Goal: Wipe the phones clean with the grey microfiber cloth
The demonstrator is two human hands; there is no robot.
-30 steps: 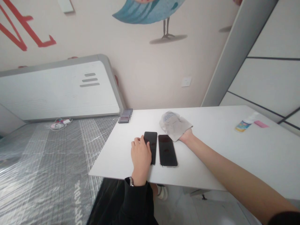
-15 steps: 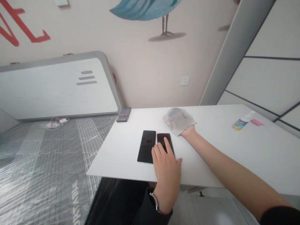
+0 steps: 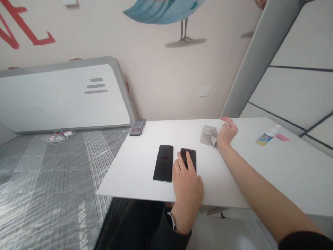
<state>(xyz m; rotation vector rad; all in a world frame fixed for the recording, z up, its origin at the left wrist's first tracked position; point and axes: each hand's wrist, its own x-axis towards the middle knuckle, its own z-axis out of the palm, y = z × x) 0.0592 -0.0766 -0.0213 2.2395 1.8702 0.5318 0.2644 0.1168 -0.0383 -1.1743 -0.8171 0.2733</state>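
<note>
My left hand (image 3: 187,182), with a watch on its wrist, lies palm down with its fingers spread over the smaller phone (image 3: 191,157). Fingertips rest on that phone's dark screen, and the hand covers its lower part. Just left of it, a larger dark phone (image 3: 163,163) lies flat on the table. My right hand (image 3: 227,132) is turned sideways, fingers extended and apart, with nothing visible in it. Close to its left side lies a crumpled grey cloth (image 3: 208,135); whether they touch is unclear.
The white table (image 3: 130,173) stands before a painted wall. A small bottle with a colourful label (image 3: 264,139) and a pink object (image 3: 282,137) are on its right side. A blurred-out item (image 3: 137,127) sits at the far left corner. Cables (image 3: 61,137) lie on the plastic-covered floor.
My right hand has come away from the grey cloth and moved right; the cloth now lies folded together. My left hand and the smaller phone have shifted slightly right, widening the gap between phones.
</note>
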